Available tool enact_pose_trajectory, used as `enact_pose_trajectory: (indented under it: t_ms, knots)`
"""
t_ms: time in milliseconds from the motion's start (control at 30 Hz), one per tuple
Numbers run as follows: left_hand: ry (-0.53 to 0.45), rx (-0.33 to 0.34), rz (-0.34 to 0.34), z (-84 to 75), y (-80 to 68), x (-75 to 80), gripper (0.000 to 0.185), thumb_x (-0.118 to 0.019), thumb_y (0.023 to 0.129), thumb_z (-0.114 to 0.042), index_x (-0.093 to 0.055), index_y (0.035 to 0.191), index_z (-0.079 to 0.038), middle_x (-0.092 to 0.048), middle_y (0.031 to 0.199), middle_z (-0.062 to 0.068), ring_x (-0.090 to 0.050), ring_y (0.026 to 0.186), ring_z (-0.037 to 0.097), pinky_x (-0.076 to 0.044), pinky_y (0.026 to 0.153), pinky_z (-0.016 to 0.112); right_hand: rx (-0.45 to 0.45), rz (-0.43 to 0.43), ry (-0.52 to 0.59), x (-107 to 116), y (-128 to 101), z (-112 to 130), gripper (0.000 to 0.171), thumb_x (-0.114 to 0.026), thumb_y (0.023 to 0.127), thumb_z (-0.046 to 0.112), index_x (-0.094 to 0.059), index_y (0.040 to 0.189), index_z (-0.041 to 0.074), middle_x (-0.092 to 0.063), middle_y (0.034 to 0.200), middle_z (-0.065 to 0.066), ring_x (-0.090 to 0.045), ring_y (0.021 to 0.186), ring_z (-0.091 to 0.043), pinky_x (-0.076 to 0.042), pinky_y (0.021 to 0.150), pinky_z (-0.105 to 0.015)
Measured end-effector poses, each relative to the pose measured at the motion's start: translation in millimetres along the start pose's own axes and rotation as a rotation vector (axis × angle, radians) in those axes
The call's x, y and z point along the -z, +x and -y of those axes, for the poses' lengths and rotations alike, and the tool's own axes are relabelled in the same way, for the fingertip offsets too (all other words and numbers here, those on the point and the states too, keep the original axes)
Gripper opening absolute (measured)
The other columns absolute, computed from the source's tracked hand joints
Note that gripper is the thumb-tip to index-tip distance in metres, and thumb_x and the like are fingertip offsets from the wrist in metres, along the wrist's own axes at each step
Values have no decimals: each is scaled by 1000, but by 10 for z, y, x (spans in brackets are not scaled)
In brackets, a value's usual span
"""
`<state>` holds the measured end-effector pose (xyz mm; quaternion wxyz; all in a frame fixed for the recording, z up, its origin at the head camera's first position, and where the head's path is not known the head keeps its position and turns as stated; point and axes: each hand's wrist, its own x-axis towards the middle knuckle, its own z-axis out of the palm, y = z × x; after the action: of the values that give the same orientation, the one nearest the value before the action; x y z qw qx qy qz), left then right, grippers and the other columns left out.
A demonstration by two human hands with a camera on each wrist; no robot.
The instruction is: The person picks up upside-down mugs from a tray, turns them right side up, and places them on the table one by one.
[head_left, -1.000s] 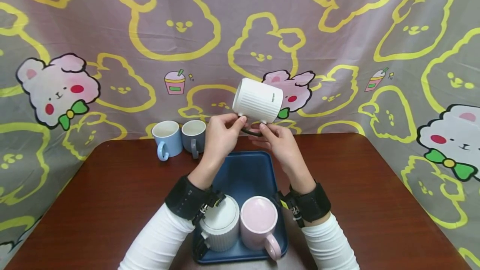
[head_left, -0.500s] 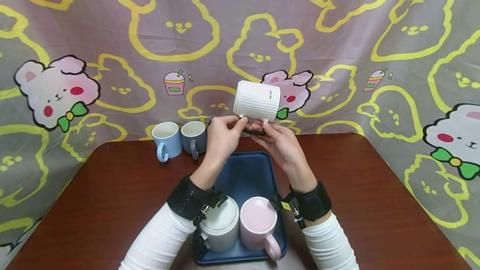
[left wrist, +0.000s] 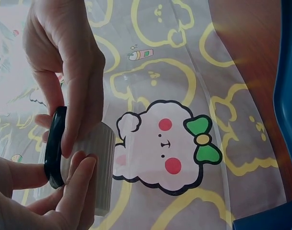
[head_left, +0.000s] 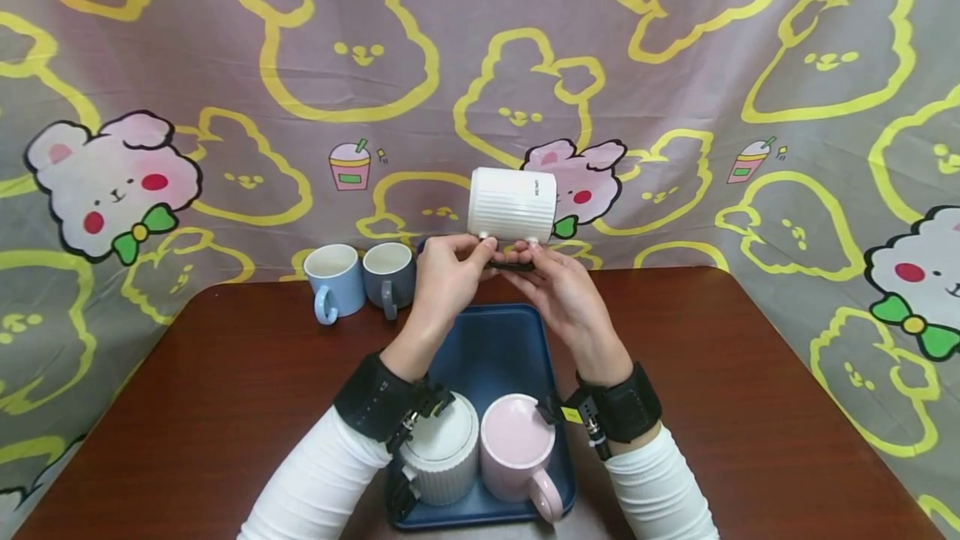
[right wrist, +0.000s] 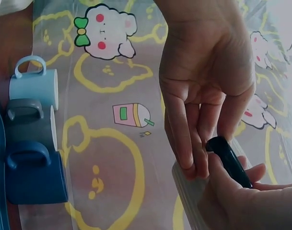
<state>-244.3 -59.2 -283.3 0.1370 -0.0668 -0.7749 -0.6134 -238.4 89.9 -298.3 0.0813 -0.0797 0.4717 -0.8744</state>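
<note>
Levelled out since a second ago: white ribbed ceramic mug (head_left: 513, 204) turned from tilted to lying flat on its side, raised just above both sets of fingertips. From the head view, left hand (head_left: 447, 271) and right hand (head_left: 558, 286) pinching its black curved handle (head_left: 512, 265) from either side, over the dark blue rectangular tray (head_left: 491, 348).

Left wrist view: handle (left wrist: 53, 146) clamped between fingers (left wrist: 81, 184), ribbed wall just behind them.

Right wrist view: handle (right wrist: 228, 161) pinched again, fingers curled round it; three blue-toned mugs (right wrist: 33, 148) well off to the fingers' left.
</note>
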Motion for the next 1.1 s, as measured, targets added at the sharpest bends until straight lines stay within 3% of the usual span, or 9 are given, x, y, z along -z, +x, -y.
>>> enact_pose_trajectory:
  t_ms: [400,500,600,767,867,1100]
  knots:
    - [-49,5,28,26,17,2,23,-65,90,-18,-72,92,4,-71,88,18,-70,71,17,-58,67,30,3,25,61,10,-1,23,30,-39,102,13,-63,85,7,-60,93,-2,-61,92,-13,-40,104,-37]
    - [36,-19,23,24,5,17,25,-64,91,-22,-73,91,1,-72,84,15,-70,71,18,-58,66,28,-1,30,65,11,1,31,30,-39,102,13,-64,85,7,-60,92,-2,-62,90,-12,-46,99,-33]
    - [197,-85,21,13,-4,40,28,-61,92,-29,-74,88,-5,-71,76,10,-67,68,18,-52,61,27,5,26,45,12,-4,46,30,-39,102,13,-64,85,8,-60,91,-2,-61,91,-12,-49,95,-30]
    - [413,-190,14,-16,-19,88,35,-52,96,-39,-72,88,-11,-63,66,3,-55,61,18,-39,52,30,38,-3,-31,18,-10,82,21,-39,102,15,-57,98,3,-59,88,-1,-61,92,-11,-41,103,-35]
    - [445,-206,25,-13,-27,121,34,-51,97,-39,-71,97,-12,-64,72,3,-56,65,18,-42,54,30,57,-24,-65,30,-13,100,19,-40,102,16,-53,104,2,-58,86,0,-60,92,-11,-39,105,-36]
    - [473,-237,50,69,-10,235,29,-54,96,-29,-69,108,-7,-65,99,10,-58,90,24,-50,75,38,91,-56,-132,68,11,97,18,-42,101,17,-54,100,3,-58,83,0,-60,91,-11,-50,92,-24]
